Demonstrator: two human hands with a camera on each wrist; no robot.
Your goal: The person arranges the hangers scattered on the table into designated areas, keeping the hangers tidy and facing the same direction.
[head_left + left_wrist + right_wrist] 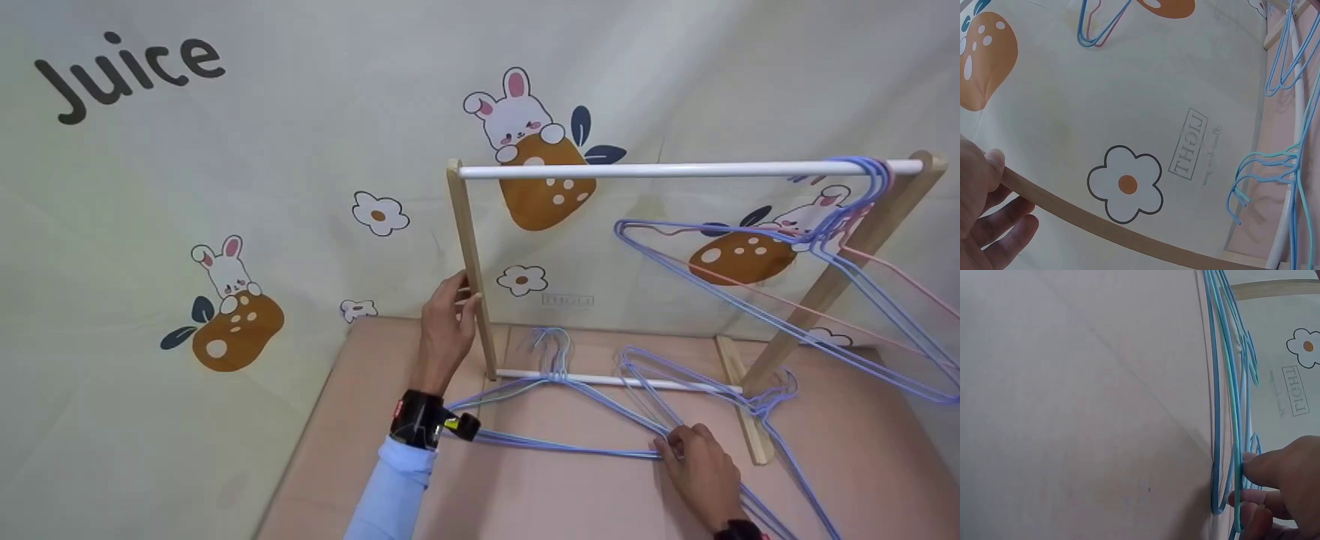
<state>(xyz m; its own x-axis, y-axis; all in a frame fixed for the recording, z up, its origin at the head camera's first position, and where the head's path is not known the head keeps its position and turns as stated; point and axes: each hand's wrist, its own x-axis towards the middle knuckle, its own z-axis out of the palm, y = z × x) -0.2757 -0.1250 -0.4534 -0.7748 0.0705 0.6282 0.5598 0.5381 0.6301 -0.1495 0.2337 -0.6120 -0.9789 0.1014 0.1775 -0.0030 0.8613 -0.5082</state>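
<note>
The hands worked well apart. The left hand (448,322) held the slim, pale wooden upright (470,247) between thumb and fingers, a grip suited to steadying it. The right hand (705,472) pinched one corner of the thin blue and turquoise hangers (570,450), which lay low over the flat pink surface (352,427), their hooks reaching across the round white lower rod (712,387). Sound handling called for collecting every bar in the pinch, freeing the hooks without snagging, and avoiding the neighbouring thin blue hangers (799,474), which lay near that hand.
</note>
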